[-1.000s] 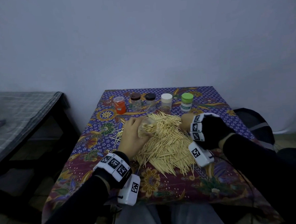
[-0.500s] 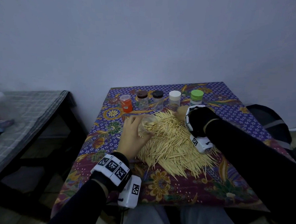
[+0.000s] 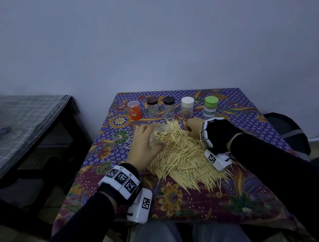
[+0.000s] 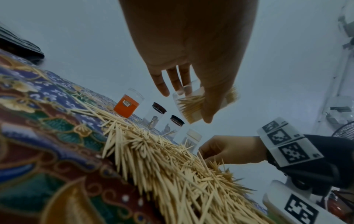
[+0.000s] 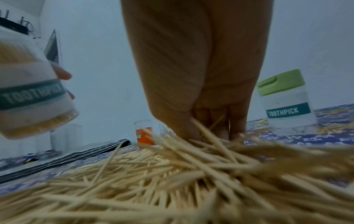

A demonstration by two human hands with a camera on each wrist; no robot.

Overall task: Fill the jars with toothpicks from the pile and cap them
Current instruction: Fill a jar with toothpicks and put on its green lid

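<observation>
A big pile of toothpicks (image 3: 184,154) lies mid-table. My left hand (image 3: 144,145) grips an uncapped clear jar (image 3: 158,134) tilted over the pile's left side, full of toothpicks; the same jar (image 4: 191,104) shows in the left wrist view and, labelled TOOTHPICK, the jar (image 5: 32,97) shows in the right wrist view. My right hand (image 3: 193,127) sits at the pile's far right edge, fingers curled down into toothpicks (image 5: 208,136) and pinching some. Five capped jars stand in a row behind: orange jar (image 3: 134,110), two dark-lidded jars (image 3: 152,107), white-lidded jar (image 3: 187,107), green-lidded jar (image 3: 210,107).
The table wears a purple floral cloth (image 3: 247,127). A dark bench with a checked cover (image 3: 25,118) stands left of the table. A dark bag (image 3: 292,130) sits at the right. A blank wall rises behind.
My right hand moved from the pile's right side up to its far edge near the jars and dug into the toothpicks. The left hand kept holding the jar.
</observation>
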